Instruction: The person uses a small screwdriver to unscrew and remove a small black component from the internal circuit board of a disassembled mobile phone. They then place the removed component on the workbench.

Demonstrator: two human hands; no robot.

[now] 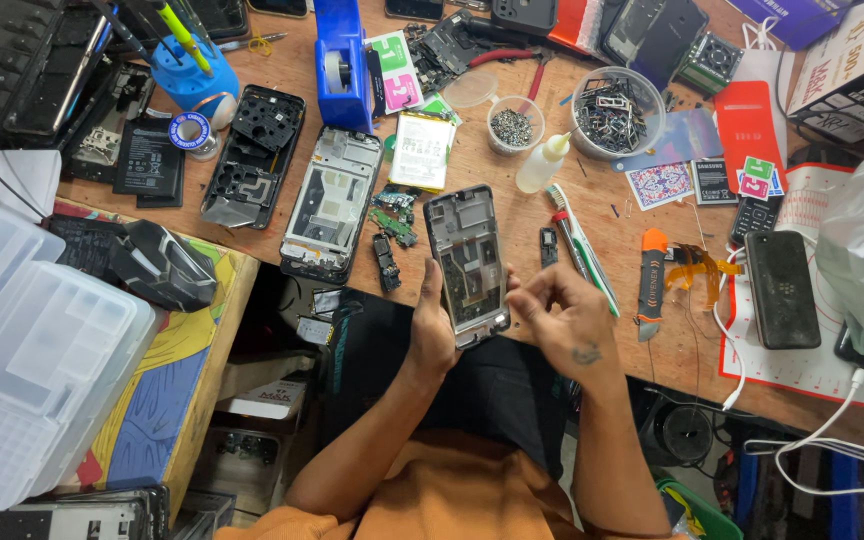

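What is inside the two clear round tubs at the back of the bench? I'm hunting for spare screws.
The small tub holds a heap of tiny dark screws. The large tub holds small metal frames and brackets; whatever lies under the top layer is covered.

A single view was given, taken from a camera worn on the head and aimed steeply down over the wooden workbench [512, 215]. The bench was seen from its near edge, close enough that the person's lap and forearms filled the bottom of the frame. Beyond the bench's left end, clear plastic boxes [37, 370] were caught; its far edge was cut off at the top.
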